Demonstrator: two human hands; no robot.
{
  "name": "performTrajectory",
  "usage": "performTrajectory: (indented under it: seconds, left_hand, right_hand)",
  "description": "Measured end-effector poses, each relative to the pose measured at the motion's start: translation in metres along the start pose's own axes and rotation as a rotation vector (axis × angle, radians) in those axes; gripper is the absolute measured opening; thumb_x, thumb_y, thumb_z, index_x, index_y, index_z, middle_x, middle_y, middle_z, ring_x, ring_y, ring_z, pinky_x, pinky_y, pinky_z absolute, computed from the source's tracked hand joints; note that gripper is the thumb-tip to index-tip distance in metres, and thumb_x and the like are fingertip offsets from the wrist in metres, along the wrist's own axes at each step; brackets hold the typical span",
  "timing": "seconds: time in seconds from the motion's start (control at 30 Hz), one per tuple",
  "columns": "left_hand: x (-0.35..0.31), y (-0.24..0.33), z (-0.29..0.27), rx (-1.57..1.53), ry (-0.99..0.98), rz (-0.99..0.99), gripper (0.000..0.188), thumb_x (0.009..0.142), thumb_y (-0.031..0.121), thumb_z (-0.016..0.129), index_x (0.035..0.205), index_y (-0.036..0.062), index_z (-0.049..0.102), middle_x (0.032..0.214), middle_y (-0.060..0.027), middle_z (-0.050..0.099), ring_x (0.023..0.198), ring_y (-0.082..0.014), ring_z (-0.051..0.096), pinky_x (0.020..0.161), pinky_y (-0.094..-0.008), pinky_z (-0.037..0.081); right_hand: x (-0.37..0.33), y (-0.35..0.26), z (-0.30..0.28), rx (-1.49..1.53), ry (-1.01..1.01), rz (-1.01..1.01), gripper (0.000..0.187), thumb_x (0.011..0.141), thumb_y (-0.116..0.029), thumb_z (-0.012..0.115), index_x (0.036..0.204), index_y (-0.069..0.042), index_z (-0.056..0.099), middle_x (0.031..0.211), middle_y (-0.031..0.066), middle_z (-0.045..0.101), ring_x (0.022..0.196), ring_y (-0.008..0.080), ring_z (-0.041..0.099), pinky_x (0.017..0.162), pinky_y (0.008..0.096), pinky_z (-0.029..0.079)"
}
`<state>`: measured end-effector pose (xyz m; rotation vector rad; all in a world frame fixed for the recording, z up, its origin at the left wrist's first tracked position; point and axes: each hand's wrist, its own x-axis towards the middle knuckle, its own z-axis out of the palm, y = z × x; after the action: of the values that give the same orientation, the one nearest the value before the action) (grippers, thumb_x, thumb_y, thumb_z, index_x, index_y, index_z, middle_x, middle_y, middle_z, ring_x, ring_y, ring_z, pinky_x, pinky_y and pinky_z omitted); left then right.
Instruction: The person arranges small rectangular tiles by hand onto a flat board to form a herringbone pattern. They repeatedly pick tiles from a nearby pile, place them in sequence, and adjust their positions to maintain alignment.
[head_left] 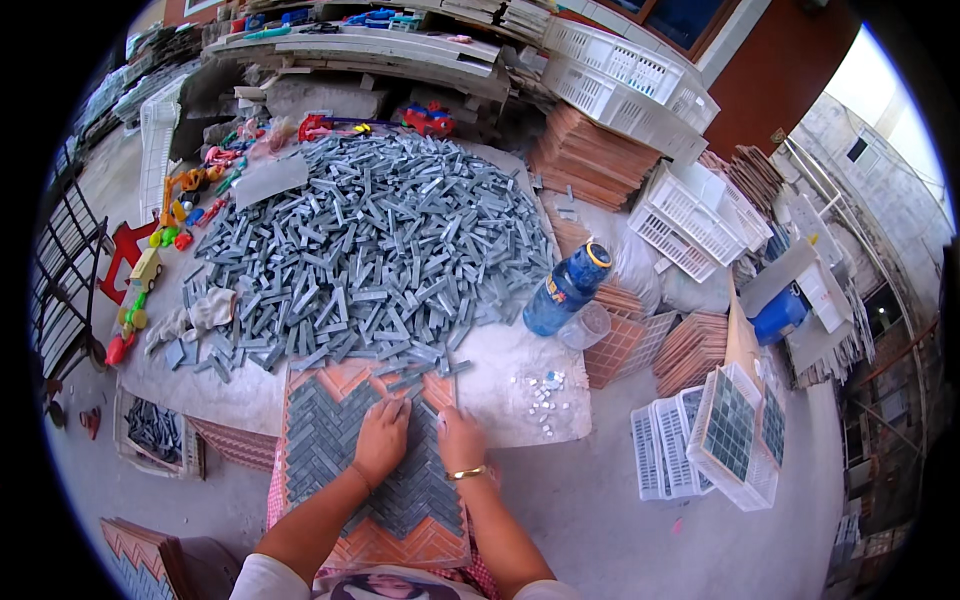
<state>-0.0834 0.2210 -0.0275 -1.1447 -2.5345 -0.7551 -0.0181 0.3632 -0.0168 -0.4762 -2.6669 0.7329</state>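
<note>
A board with orange-red zigzag slots (432,545) lies before me, its middle filled with grey tile strips in a herringbone pattern. My left hand (383,440) is closed over the upper part of the board, its fingertips on a grey tile strip (411,391). Close to the board's right edge, my right hand (460,440) is curled, fingers pressed together; whatever they hold is hidden. Just beyond the board rises a large heap of loose grey tile strips (370,245), its near edge spilling onto the board's far side.
At the heap's right stand a blue bottle (562,290) and a clear cup (585,327), with small white cubes (545,395) nearer me. White crates (690,220) and stacked orange boards (590,150) stand farther right. Toys (145,270) and a glove (195,315) lie left.
</note>
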Motion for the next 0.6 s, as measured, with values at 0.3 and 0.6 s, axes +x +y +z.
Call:
performTrajectory:
  seconds: [0.3,0.6]
  left_hand:
    - [-0.006,-0.002,0.007,-0.032,0.060,0.025,0.031,0.078,0.008,0.048,0.108,-0.0009,0.053,0.113,-0.0161,0.054,0.106,-0.0310,0.051,0.091,-0.0408,0.040]
    - [-0.001,0.003,0.001,-0.037,0.038,-0.011,0.027,0.077,0.007,0.050,0.103,0.0003,0.054,0.112,-0.0152,0.055,0.105,-0.0306,0.051,0.091,-0.0401,0.040]
  right_hand:
    - [0.005,-0.007,0.000,-0.080,-0.005,0.081,0.010,0.079,-0.011,0.057,0.088,-0.008,0.054,0.084,0.0141,0.057,0.077,0.0370,0.057,0.064,0.0473,0.046]
    - [0.011,-0.003,-0.002,-0.135,-0.098,0.016,0.012,0.079,-0.015,0.059,0.087,-0.008,0.054,0.085,0.0139,0.058,0.077,0.0360,0.058,0.061,0.0468,0.048]
